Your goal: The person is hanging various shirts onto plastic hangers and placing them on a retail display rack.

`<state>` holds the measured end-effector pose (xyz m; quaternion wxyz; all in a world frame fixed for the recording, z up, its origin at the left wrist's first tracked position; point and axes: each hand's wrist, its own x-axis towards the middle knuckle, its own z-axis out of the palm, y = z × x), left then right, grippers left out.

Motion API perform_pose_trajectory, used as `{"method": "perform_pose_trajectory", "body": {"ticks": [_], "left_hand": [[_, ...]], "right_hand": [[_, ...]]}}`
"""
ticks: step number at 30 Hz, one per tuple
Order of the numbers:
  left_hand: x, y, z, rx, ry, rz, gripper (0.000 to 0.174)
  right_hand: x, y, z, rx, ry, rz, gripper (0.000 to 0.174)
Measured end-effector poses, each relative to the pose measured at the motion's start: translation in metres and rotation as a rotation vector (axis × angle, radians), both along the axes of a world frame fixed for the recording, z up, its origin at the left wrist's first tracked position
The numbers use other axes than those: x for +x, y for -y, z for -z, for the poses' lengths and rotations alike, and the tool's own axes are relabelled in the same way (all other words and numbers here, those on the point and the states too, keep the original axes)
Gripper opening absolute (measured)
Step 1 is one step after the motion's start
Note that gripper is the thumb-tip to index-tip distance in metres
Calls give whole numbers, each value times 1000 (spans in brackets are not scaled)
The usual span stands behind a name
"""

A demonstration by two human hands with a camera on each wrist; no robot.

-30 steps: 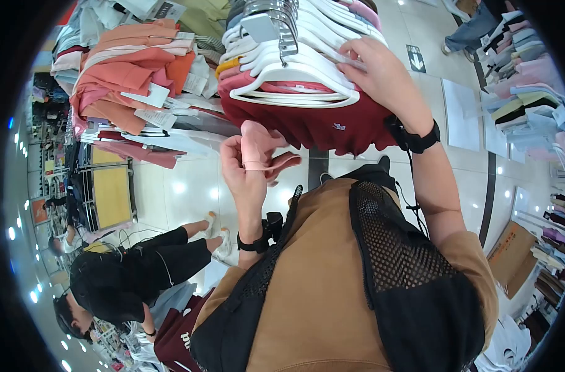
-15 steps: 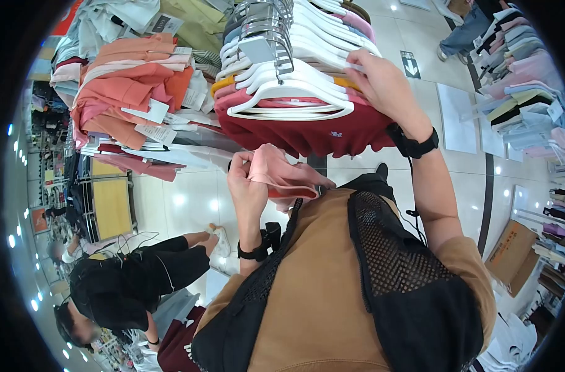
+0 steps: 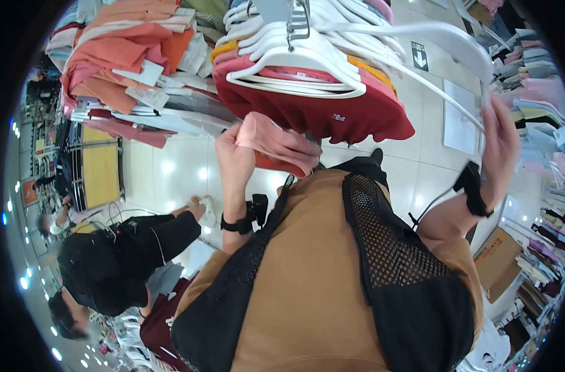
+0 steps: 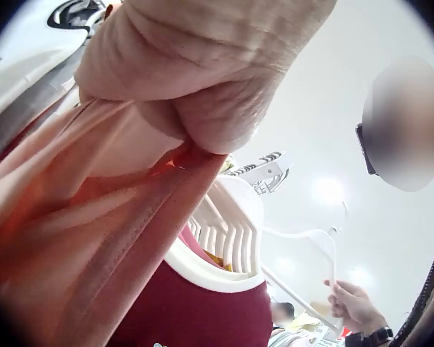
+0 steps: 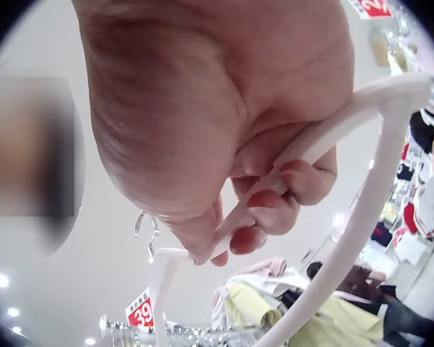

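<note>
The bunched garment (image 3: 257, 130) is pink with orange-red showing beneath, and the held hanger (image 5: 353, 238) is plain white. The front racked top (image 3: 307, 121) is dark red with a small pale emblem (image 3: 338, 117); the worn shirt (image 3: 301, 266) is brown.

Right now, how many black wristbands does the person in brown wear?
2: left wristband, by the left hand gripping a pink garment; right wristband, by the right hand holding a white hanger. None looks hidden.

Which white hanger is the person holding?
The bare white hanger in the right hand, out to the side; the other white hangers hang bunched together.
</note>
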<state>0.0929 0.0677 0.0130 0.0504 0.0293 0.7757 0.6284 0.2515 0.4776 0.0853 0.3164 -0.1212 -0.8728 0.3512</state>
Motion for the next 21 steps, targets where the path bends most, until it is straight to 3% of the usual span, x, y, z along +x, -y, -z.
{"method": "perform_pose_trajectory", "body": {"ticks": [2, 5, 8, 11, 13, 17, 21], "left_hand": [[-8, 5, 7, 32, 2, -35, 45], [-20, 19, 21, -111, -109, -65, 39], [-31, 20, 29, 47, -181, -113, 16], [-38, 15, 26, 73, -185, -162, 17], [-42, 14, 23, 56, -174, -150, 18], [-44, 12, 19, -11, -154, -145, 25], [-43, 12, 14, -103, -105, -156, 32]], "right_hand": [[44, -17, 8, -79, -22, 133, 29], [101, -28, 7, -184, -31, 270, 28], [142, -34, 13, -266, -96, 313, 28], [162, -32, 18, -349, -29, 196, 25], [155, -18, 18, -302, 204, 22, 23], [74, 53, 11, -208, 270, -314, 27], [35, 91, 28, -286, 388, -453, 29]]}}
